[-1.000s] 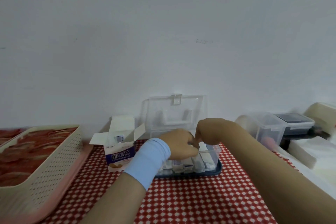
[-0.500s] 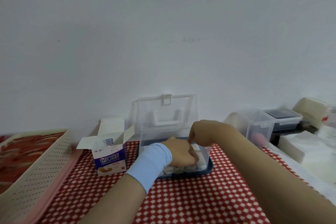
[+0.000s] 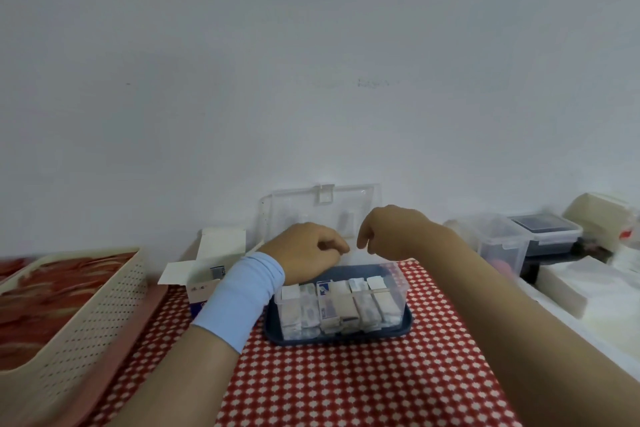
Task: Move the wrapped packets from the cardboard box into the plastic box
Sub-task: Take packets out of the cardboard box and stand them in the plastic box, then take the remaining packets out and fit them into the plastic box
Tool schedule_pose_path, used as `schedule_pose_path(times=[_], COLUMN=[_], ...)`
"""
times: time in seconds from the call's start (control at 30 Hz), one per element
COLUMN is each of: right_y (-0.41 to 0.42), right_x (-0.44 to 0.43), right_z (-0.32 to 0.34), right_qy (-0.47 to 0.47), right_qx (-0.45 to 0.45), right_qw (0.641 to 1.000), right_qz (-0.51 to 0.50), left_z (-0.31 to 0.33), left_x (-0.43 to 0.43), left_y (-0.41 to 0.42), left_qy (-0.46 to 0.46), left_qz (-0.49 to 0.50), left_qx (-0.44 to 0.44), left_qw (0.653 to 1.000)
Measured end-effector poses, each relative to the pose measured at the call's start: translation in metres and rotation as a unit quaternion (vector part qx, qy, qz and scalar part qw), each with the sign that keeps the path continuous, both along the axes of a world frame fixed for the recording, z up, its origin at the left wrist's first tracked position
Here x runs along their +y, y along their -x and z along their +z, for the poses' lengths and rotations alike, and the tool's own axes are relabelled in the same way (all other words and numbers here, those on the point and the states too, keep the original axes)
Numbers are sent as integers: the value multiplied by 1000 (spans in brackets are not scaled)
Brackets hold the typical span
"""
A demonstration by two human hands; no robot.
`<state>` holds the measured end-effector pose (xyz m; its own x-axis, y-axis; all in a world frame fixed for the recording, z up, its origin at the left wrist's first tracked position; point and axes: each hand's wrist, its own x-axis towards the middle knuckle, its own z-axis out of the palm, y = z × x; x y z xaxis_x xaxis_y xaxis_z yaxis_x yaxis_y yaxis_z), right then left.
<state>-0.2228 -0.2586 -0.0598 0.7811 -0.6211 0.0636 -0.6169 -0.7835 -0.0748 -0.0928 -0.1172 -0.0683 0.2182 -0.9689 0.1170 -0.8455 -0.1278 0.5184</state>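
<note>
As we look down through the head camera, the plastic box [image 3: 398, 282] sits in the middle of the surface on a red-and-white checked cloth [image 3: 346, 385]. Its clear walls rise from a dark blue base, and its clear lid [image 3: 318, 215] stands upright behind it against the wall. Inside, the packets [image 3: 337, 305] stand side by side in one row across the box; most are white, one has a blue print, and they fill nearly its whole width. The cardboard box [image 3: 201, 284] stands just beside the plastic box on its left with its top flaps spread open. Our left forearm hides part of it, and we cannot see whether any packets are inside. Both hands hover above the back of the plastic box, clear of the packets, with their fingertips close together. Our left hand [image 3: 304, 251], with a light blue band [image 3: 242, 298] round the wrist, has its fingers curled in. Our right hand [image 3: 391, 232] has its fingers bent downward, the tips pointing toward the left hand. We cannot tell whether either hand pinches anything. At the far left a cream perforated basket [image 3: 86, 315] rests on the surface. At the right stand a clear tub [image 3: 502, 243] and a dark-lidded container [image 3: 543, 229], with a white stack [image 3: 581, 284] nearer to us.
</note>
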Motion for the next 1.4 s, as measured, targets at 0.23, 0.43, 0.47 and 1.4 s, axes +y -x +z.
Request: schedule_pose_path(times=[0.23, 0.43, 0.47, 1.4], right_y=[-32, -89, -97, -182], right_x=[35, 84, 90, 130], right_z=[22, 25, 24, -5], right_qy=[-98, -115, -109, -88], right_qx=[-185, -184, -182, 121], right_qw=[973, 955, 954, 962], right_qz=[93, 204, 213, 229], left_z=[12, -3, -6, -45], left_x=[36, 82, 88, 126], left_y=[-57, -113, -117, -140], left_qy=[87, 65, 46, -23], left_qz=[119, 243, 250, 192], left_qx=[-41, -96, -107, 123], left_qw=[988, 963, 961, 973])
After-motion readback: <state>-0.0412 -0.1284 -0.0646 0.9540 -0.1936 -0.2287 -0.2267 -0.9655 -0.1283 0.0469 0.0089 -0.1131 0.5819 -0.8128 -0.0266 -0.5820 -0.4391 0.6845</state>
